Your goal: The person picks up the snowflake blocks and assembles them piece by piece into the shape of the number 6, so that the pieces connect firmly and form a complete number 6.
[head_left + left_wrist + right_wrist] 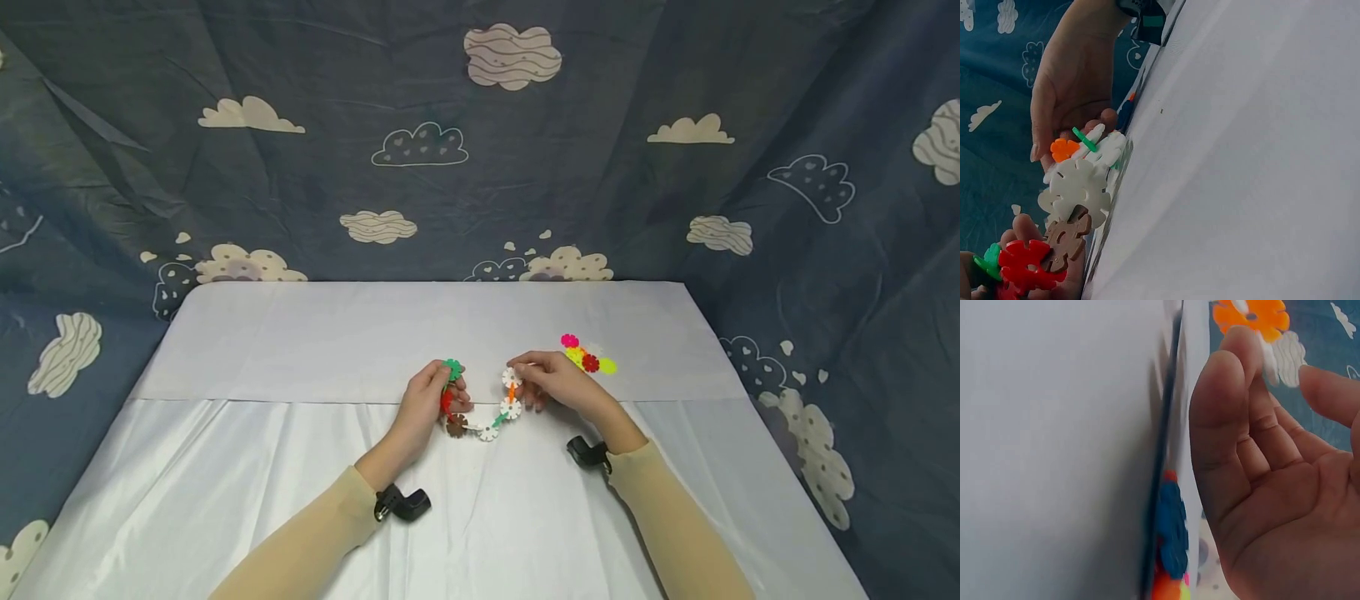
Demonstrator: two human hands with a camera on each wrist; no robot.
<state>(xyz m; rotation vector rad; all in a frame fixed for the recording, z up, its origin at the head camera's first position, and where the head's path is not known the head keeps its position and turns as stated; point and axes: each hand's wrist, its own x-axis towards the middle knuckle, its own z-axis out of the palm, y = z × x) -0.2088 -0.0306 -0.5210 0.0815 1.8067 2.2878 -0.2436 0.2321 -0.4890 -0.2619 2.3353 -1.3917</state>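
A curved chain of interlocking plastic flower discs (488,432) hangs in a U between both hands over the white table. My left hand (420,404) grips its left end, where a green disc (452,369) sticks up past the thumb. Below that come a red disc (1022,265) and a brown disc (1066,240), then several white discs (1079,187) with a green link. At the right end, my right hand (558,383) pinches a white disc (512,377) by its top edge. Close to that hand's fingertips shows an orange disc (1260,319).
Behind the right hand, a small pile of loose discs (590,363) in pink, red and yellow lies on the white-covered table (337,333). A blue disc (1172,531) shows beside the hand in the right wrist view. A patterned dark curtain (585,192) surrounds the table.
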